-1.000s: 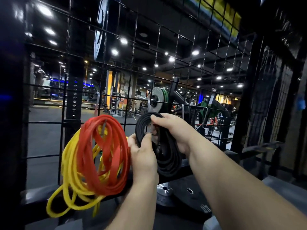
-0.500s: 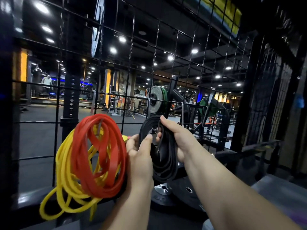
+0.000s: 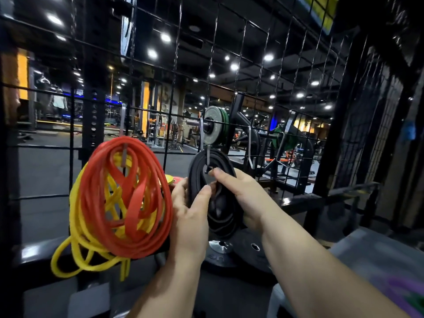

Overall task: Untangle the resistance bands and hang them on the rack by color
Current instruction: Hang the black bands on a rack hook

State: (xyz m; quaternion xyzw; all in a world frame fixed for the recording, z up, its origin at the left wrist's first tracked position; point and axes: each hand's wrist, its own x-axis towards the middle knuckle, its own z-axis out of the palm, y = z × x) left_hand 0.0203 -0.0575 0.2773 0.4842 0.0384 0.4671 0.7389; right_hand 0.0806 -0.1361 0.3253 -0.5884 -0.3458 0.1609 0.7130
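A coil of black resistance bands (image 3: 220, 212) hangs against the black wire grid rack (image 3: 245, 65), its top looped at a metal hook (image 3: 208, 157). My left hand (image 3: 190, 216) grips the coil's left side with the thumb pressed on it. My right hand (image 3: 243, 193) holds its right side, index finger at the hook's tip. To the left, a coil of red bands (image 3: 128, 193) hangs from another hook (image 3: 124, 154). Yellow bands (image 3: 78, 244) hang behind and below the red ones, partly hidden.
Black weight plates (image 3: 250, 253) lie on the floor below the black coil. A loaded barbell with grey and green plates (image 3: 214, 127) stands beyond the grid. A grey surface with purple and green items (image 3: 403, 292) sits at lower right.
Both hands have lifted the black coil's top up to the metal hook. My right index finger has moved to the hook's tip. The view has shifted slightly left.
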